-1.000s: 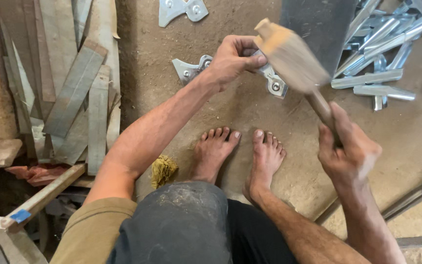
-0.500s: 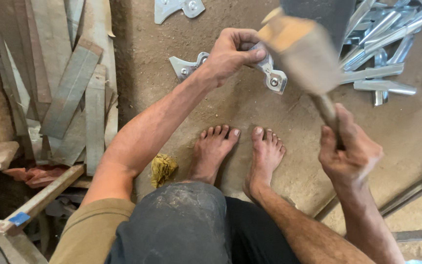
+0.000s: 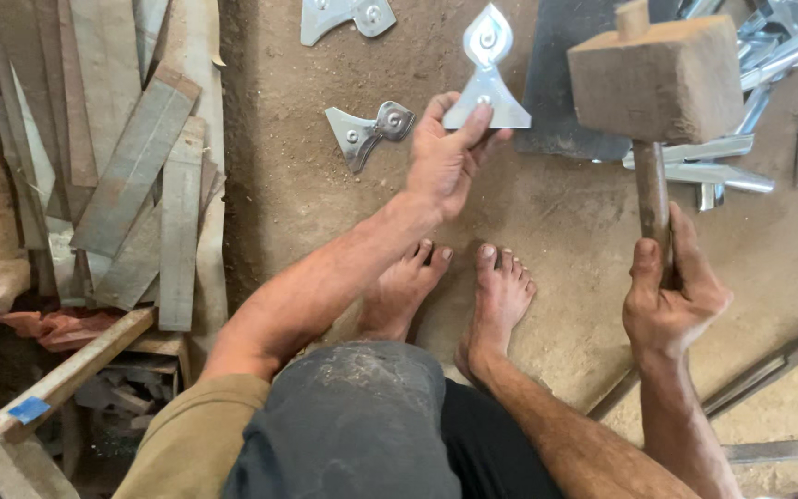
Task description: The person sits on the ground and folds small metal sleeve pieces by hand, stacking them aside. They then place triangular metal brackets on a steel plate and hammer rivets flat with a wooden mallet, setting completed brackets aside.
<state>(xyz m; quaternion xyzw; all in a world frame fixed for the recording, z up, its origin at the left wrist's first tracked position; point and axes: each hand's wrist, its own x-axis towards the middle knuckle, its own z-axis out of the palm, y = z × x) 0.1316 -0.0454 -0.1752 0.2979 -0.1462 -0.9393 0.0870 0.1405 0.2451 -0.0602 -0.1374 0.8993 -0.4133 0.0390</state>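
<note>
My left hand (image 3: 448,157) reaches out over the dirt floor and holds a shiny, leaf-shaped metal bracket (image 3: 487,76) by its wide lower end. My right hand (image 3: 671,291) grips the handle of a wooden mallet (image 3: 658,83), whose square block head is raised upright beside the bracket. A second bracket (image 3: 367,131) lies on the floor just left of my left hand. A third bracket (image 3: 344,16) lies further off near the top edge. My bare feet (image 3: 454,282) rest on the floor between my arms.
A dark flat slab (image 3: 561,92) lies on the floor behind the mallet. Several bright metal strips (image 3: 750,111) are piled at the top right. Grey metal and wood offcuts (image 3: 131,166) are stacked at the left, with a wooden frame (image 3: 57,379) below them.
My left hand has lifted the bracket off the floor and turned it upright. The mallet head has swung from tilted left to standing straight up.
</note>
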